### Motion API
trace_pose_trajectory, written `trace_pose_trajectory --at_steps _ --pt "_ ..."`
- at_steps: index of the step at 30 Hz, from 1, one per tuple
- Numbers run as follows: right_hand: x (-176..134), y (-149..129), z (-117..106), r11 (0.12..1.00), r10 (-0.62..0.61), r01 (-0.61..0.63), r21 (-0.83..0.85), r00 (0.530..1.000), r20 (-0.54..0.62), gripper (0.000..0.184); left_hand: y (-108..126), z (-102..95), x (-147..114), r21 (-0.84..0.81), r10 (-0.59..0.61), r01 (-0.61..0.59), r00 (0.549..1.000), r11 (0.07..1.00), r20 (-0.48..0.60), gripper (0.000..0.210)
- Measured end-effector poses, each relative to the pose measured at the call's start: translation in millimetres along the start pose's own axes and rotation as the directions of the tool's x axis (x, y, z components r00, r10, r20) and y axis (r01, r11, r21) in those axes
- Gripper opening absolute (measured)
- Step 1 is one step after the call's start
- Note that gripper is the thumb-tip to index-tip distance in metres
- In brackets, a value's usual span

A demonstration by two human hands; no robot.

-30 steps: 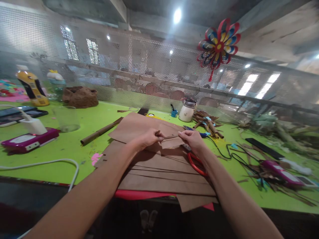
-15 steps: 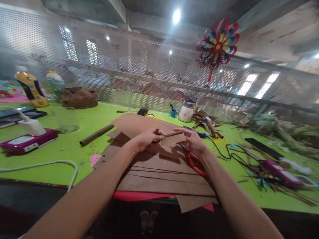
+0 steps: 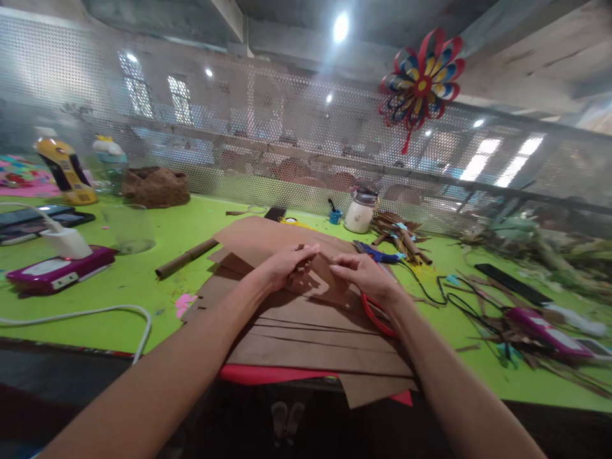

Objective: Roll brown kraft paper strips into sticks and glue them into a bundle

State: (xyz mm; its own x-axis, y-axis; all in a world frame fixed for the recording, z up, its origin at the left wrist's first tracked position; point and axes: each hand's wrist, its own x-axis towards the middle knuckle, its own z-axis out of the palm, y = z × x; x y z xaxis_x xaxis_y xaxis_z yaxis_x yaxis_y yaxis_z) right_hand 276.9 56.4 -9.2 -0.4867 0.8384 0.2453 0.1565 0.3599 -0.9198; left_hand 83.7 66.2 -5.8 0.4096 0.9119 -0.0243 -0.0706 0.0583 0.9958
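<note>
A purple box (image 3: 62,278) lies at left, near a clear cup (image 3: 132,237). Next comes a brown tube (image 3: 185,259), its far end at the stacked sheets (image 3: 310,350). Over these, the left hand (image 3: 284,268), thumb and fingers narrowed, holds one side of a paper piece (image 3: 331,280); the right hand (image 3: 363,274) pinches its other side. Red-handled scissors (image 3: 374,320) lie partly under the right hand, a blue tool (image 3: 382,255) just beyond

I see plain brown paper sheets (image 3: 315,349), a lime-green table (image 3: 129,280), a red handle (image 3: 380,326) and a blue-handled tool (image 3: 385,256). On my feed the flower ornament (image 3: 422,86) mixes red, blue and yellow, the bottle (image 3: 58,154) is yellow with black, and the power strip (image 3: 23,280) purple and white.
</note>
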Motion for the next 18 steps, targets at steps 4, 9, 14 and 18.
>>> trace_pose_trajectory --at_steps 4,9,14,18 --pt "1.1 2.5 -1.2 0.985 -0.021 0.013 -0.170 0.999 -0.049 0.026 6.0 4.3 -5.5 0.121 0.017 -0.015 1.000 0.993 -0.011 0.040" --pt "4.6 5.6 0.1 0.915 -0.174 0.143 -0.377 0.983 -0.050 0.023 3.4 3.2 -3.5 0.290 0.093 -0.084 0.995 0.953 -0.017 0.037" --pt "5.4 8.6 0.5 0.914 -0.176 0.131 -0.385 0.981 -0.084 0.024 0.3 1.5 -0.4 0.282 0.129 -0.116 0.991 0.952 -0.027 0.030" --pt "6.0 13.2 -4.9 0.966 -0.070 0.030 -0.256 0.986 -0.151 0.028 -3.1 -0.9 0.6 0.271 0.208 -0.191 0.977 0.944 -0.037 0.025"
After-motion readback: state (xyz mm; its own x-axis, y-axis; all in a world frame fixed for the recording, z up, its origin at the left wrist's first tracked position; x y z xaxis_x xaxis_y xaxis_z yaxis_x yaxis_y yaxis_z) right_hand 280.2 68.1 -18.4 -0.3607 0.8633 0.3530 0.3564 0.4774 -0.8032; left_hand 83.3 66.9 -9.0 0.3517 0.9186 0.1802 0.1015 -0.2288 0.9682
